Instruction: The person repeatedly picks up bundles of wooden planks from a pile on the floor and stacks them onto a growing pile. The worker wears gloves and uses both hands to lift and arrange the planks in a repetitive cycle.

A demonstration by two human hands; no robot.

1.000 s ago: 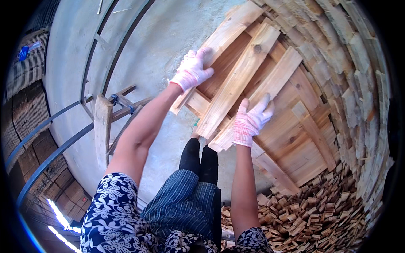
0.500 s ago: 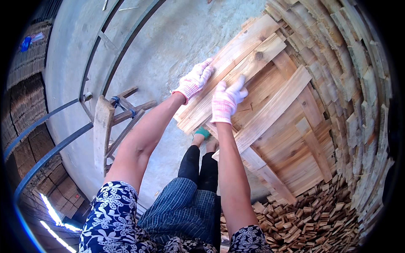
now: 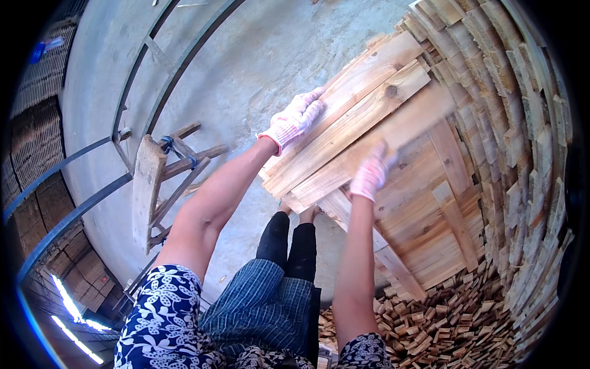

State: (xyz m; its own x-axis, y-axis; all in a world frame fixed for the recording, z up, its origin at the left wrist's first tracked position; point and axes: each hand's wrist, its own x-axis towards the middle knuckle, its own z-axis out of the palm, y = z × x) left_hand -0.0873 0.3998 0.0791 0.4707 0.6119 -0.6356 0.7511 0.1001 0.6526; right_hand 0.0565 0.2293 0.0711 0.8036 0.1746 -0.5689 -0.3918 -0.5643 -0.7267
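Note:
Several pale wooden boards lie side by side on a flat wooden panel [image 3: 424,227] with crosspieces. My left hand [image 3: 295,120], in a white-and-pink knit glove, grips the outermost board [image 3: 362,71] by its left long edge. Beside that lies a narrower knotty board [image 3: 375,109]. A third board [image 3: 409,126], blurred at its far end, lies against it on the right. My right hand [image 3: 372,172], gloved alike, is at this board's right edge; motion smears its fingers, so their grip cannot be made out.
Tall stacks of rough boards [image 3: 491,92] curve along the right. A heap of small wood offcuts [image 3: 442,326] lies at lower right. A wooden trestle [image 3: 150,184] and metal rails [image 3: 166,92] stand left on the concrete floor [image 3: 264,55].
The board that lay slanted across the panel has moved left against the knotty board. My right hand has shifted right and down, off the knotty board to this board's edge.

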